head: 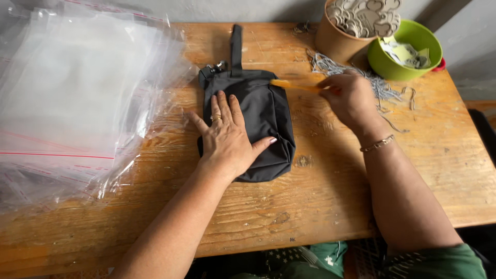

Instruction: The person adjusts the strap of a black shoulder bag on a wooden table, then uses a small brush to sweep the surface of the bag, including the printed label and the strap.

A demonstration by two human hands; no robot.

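Observation:
A small black fabric pouch (pixel 261 106) with a strap and a metal clip at its top lies flat on the wooden table (pixel 320 196). My left hand (pixel 227 137) rests palm down on the pouch's left half, fingers spread, a ring on one finger. My right hand (pixel 351 98) is to the right of the pouch and pinches a thin orange stick-like tool (pixel 294 85), whose tip touches the pouch's upper right edge. A bracelet sits on my right wrist.
A pile of clear plastic zip bags (pixel 77 98) covers the table's left side. At the back right stand a brown tub of wooden heart tags (pixel 356 26) and a green bowl of paper slips (pixel 408 49), with ball chains (pixel 377 85) strewn in front.

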